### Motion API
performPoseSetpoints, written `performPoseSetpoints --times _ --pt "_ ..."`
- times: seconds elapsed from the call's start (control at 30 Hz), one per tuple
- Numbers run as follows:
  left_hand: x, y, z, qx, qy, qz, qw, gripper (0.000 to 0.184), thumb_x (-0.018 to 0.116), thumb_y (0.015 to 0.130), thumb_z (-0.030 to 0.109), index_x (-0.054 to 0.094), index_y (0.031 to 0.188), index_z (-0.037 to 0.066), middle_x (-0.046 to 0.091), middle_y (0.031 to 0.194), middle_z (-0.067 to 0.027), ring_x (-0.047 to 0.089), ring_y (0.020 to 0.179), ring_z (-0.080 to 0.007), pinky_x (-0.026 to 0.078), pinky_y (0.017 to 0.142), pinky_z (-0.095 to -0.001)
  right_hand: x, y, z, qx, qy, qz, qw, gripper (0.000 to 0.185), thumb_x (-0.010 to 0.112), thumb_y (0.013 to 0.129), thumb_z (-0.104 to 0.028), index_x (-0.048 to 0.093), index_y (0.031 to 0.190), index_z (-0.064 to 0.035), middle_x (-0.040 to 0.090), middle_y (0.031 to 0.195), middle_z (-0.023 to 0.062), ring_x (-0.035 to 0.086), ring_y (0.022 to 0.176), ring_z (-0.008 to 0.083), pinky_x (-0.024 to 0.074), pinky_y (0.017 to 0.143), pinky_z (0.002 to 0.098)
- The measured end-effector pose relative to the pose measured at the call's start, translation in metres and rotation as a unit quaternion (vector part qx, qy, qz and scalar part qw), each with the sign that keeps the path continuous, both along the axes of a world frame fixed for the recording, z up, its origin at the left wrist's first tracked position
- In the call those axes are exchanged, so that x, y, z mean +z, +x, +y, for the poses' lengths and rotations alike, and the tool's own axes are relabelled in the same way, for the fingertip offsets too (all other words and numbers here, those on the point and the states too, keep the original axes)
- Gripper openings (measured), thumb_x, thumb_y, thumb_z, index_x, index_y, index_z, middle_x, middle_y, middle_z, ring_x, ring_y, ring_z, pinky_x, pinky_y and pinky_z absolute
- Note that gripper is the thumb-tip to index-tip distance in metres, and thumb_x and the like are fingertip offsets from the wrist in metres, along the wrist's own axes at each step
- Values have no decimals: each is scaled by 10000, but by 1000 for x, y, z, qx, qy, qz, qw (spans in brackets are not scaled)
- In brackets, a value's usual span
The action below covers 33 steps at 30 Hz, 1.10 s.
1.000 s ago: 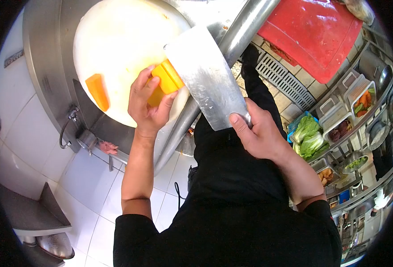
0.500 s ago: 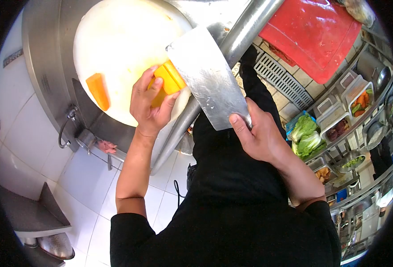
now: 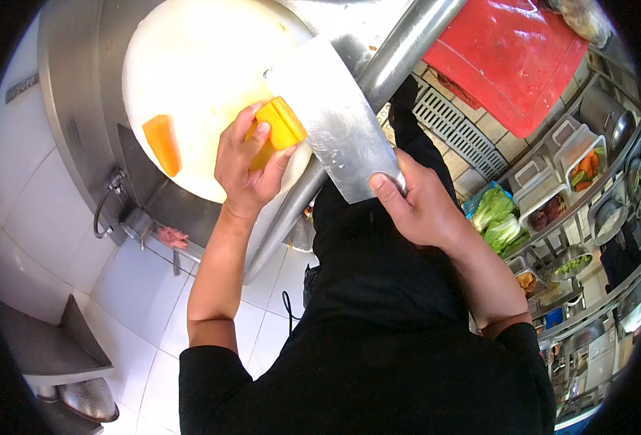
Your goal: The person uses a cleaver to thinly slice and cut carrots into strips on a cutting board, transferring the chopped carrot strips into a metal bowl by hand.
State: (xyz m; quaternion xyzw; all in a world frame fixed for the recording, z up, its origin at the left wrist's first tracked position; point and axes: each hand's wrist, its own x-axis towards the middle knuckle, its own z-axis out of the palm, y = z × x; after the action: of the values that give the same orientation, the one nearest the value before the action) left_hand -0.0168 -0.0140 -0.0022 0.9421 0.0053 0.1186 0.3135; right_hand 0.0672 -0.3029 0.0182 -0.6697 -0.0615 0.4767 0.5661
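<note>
A tapering orange wedge (image 3: pixel 161 145) lies on the round white board (image 3: pixel 197 65); to its right the left hand (image 3: pixel 251 167), fingers bent, pinches a blocky, flat-sided orange chunk (image 3: pixel 283 122) near the board's edge, just beside a broad, scuffed metal cleaver (image 3: pixel 338 123), its near end wrapped by the closed right hand (image 3: pixel 422 204)

No lettering, label or number can be read; no brand or sign either.

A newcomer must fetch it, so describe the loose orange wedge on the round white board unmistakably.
Find the large round white cutting board at the picture's upper left. Near its left edge lies a long orange wedge. Unlike the yellow-orange block pinched in the bare left hand, it lies by itself, untouched.
</note>
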Motion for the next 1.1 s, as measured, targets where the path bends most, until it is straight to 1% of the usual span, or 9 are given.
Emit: performPoseSetpoints --times 0.2,0.27,0.53,0.63,0.67,0.73,0.83,0.97,1.1 --pt "-3 0 0 2 5 -5 1000 562 915 834 144 645 1327 115 687 1396 -204 704 1187 -383 578 993 -420 3 11 -13 34 -9 95 995 394 613 1120 -314 611 1315 28 699 843 134 679 730 205 538 700 363" --pt "-5 0 -1 0 1 -22 1000 573 920 821 138 644 1322 94 691 1385 -206 703 1184 -382 577 984 -422 15 16 -18 11 -25 297 954 393 605 1129 -315 620 1354 6 673 871 38 613 772 130 519 728 321" --pt "24 13 -19 116 30 -52 991 576 880 818 97 608 1322 43 677 1309 -203 651 1190 -371 505 1059 -419 33 23 -24 -33 -15 26 999 346 616 1125 -309 635 1318 -23 658 910 20 582 832 92 512 750 307" --pt "50 32 -42 184 -55 -102 976 639 885 813 90 554 1353 4 678 1189 -144 645 1139 -277 495 1022 -380 57 32 -26 -13 -40 -19 999 305 632 1113 -292 632 1244 -16 674 882 111 661 817 170 534 758 350" --pt "56 40 -51 217 -212 -58 951 613 891 835 102 554 1338 7 681 1178 -127 648 1121 -233 504 998 -365 61 31 -25 -1 -30 -83 996 292 636 1107 -286 626 1208 -12 675 876 156 692 814 233 542 759 367" --pt "75 62 -73 253 -479 -16 841 436 888 899 102 597 1216 29 709 1061 -73 673 983 -131 542 891 -303 68 29 -27 21 -20 -187 982 279 642 1096 -277 603 1146 -5 687 896 249 751 874 392 560 768 413" --pt "84 70 -77 233 -632 56 737 271 847 938 52 633 1104 42 725 952 -66 693 848 -137 567 814 -285 95 32 -32 26 -29 -184 982 289 644 1095 -282 602 1169 -5 703 937 262 765 947 407 564 786 428" --pt "80 78 -80 220 -707 78 667 164 805 971 63 658 1041 90 736 913 -36 704 814 -142 590 789 -315 102 31 -57 -18 -54 -173 983 324 636 1092 -253 608 1301 -6 748 992 223 772 1001 386 569 838 452" --pt "68 128 -67 248 -608 77 750 135 783 991 76 662 1033 33 734 910 -68 697 790 -148 608 778 -313 110 38 -87 -110 -25 -120 986 298 588 1122 -219 607 1345 -23 667 774 48 646 619 143 504 592 319"
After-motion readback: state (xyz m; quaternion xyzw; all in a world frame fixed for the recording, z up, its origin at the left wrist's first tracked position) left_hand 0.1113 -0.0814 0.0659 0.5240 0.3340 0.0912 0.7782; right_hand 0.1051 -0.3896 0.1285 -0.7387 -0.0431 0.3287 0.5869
